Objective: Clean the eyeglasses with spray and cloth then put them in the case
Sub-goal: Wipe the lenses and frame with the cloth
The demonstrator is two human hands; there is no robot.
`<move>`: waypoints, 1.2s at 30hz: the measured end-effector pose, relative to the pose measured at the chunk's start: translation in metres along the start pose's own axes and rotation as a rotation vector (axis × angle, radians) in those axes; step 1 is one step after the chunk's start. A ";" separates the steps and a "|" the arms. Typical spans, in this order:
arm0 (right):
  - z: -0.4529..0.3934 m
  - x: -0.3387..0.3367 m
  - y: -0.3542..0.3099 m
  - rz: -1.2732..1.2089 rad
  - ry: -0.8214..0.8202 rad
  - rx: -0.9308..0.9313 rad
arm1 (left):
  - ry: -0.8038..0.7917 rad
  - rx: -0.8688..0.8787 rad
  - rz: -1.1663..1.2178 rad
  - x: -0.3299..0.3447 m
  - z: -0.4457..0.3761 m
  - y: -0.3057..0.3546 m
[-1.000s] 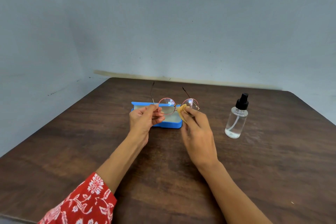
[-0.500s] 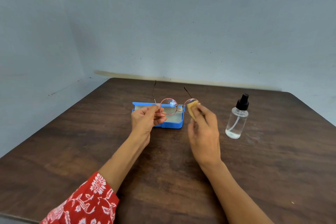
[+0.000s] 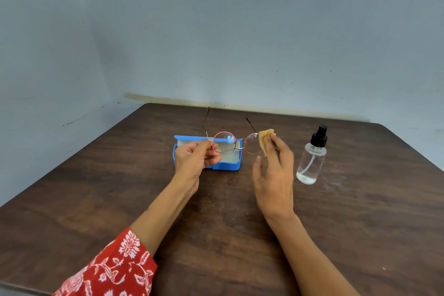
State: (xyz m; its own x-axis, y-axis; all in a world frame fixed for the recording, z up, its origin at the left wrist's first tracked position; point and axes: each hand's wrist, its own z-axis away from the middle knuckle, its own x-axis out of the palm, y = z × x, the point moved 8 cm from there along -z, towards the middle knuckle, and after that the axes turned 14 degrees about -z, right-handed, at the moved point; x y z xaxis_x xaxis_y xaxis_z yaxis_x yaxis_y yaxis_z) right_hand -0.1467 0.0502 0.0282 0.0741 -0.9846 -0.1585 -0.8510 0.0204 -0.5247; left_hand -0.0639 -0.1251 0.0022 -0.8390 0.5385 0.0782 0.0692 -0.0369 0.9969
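Note:
Round thin-framed eyeglasses (image 3: 225, 142) hang in the air above the table with their temples unfolded and pointing away from me. My left hand (image 3: 195, 159) pinches the frame at its left hinge. My right hand (image 3: 274, 170) pinches a small tan cloth (image 3: 264, 139) against the right edge of the right lens. Behind the glasses an open blue case (image 3: 234, 166) with a pale lining lies on the table, partly hidden by my left hand. A clear spray bottle (image 3: 311, 160) with a black nozzle stands to the right of my right hand.
The brown wooden table (image 3: 360, 223) stands in a corner of grey walls. Its left edge runs diagonally and its right rear corner is rounded. My left sleeve (image 3: 113, 269) is red with a white flower print.
My right hand has slid the cloth rightwards, from the bridge side of the right lens to its outer edge. The left hand has kept its pinch on the frame, shifting slightly right.

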 end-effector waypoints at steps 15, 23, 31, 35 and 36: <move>-0.002 -0.002 0.000 -0.002 0.008 0.006 | 0.002 -0.002 -0.004 -0.001 0.001 0.001; 0.003 0.014 -0.013 0.010 -0.112 -0.103 | -0.001 0.008 0.009 -0.001 0.002 0.002; 0.001 0.007 -0.008 0.027 -0.061 -0.077 | -0.004 0.003 0.003 0.001 0.002 0.002; 0.007 0.022 -0.020 0.048 -0.175 -0.178 | 0.008 0.008 0.001 -0.002 0.001 0.002; 0.006 0.019 -0.019 0.039 -0.155 -0.162 | 0.010 0.011 0.007 -0.002 0.001 0.003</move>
State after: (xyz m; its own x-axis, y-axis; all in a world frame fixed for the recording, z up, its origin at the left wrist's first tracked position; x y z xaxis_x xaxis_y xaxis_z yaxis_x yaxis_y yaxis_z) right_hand -0.1266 0.0316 0.0301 0.1084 -0.9447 -0.3094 -0.9264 0.0170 -0.3763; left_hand -0.0615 -0.1257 0.0048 -0.8437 0.5300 0.0851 0.0807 -0.0314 0.9962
